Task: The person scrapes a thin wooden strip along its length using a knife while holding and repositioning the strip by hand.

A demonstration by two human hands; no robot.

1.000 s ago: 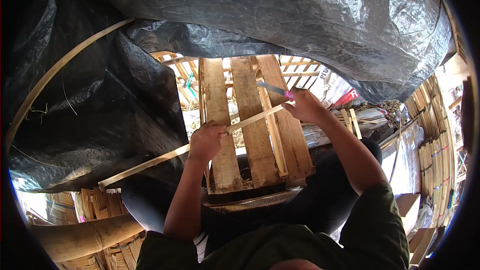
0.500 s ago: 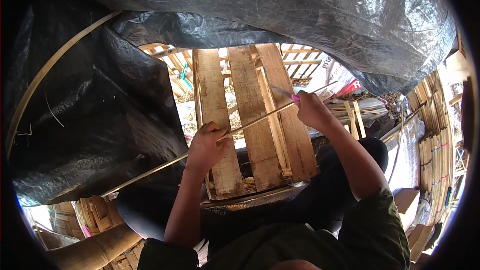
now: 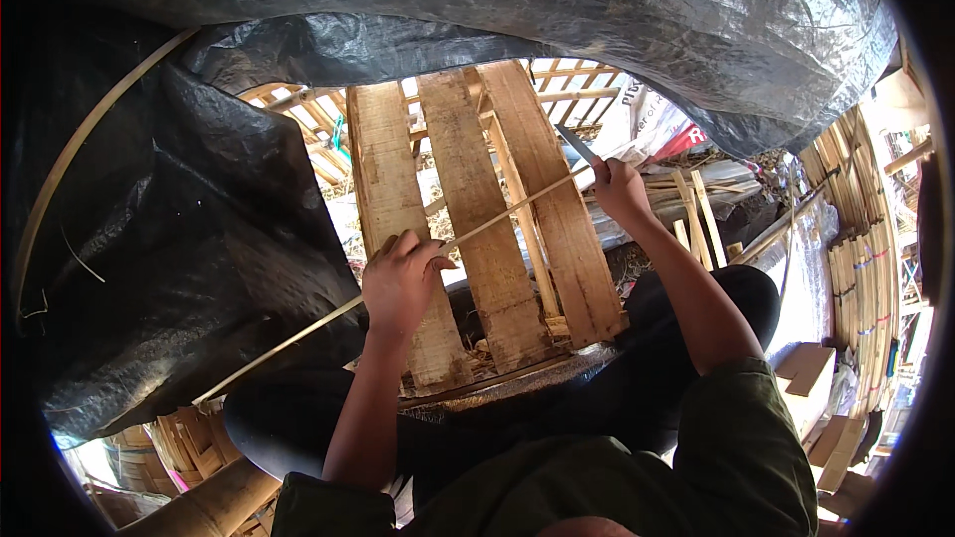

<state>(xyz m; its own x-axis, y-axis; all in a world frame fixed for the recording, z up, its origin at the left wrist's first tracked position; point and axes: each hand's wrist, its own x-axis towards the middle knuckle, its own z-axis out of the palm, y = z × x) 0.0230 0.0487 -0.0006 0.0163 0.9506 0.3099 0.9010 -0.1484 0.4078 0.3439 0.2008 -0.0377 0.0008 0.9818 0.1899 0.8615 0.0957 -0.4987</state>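
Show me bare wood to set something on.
Middle plank and right plank: bare wood between the thin strip and their near ends. Crowded: over the left plank, at the left hand, and around the right hand with its knife.

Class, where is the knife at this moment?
In the head view, the knife is right of centre, held in the right hand, near the rightmost wide plank.

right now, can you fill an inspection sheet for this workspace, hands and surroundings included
Surface: three broad wooden planks, side by side with gaps
Work items: thin strip slanting over the planks; knife
Clutter: loose wooden slats and a red-and-white sack, right of the planks
Hands: left hand holds the strip; right hand grips the knife
Cables: nothing seen
Surroundings: black plastic sheeting ahead and left; stacked slats far right; bamboo pole lower left
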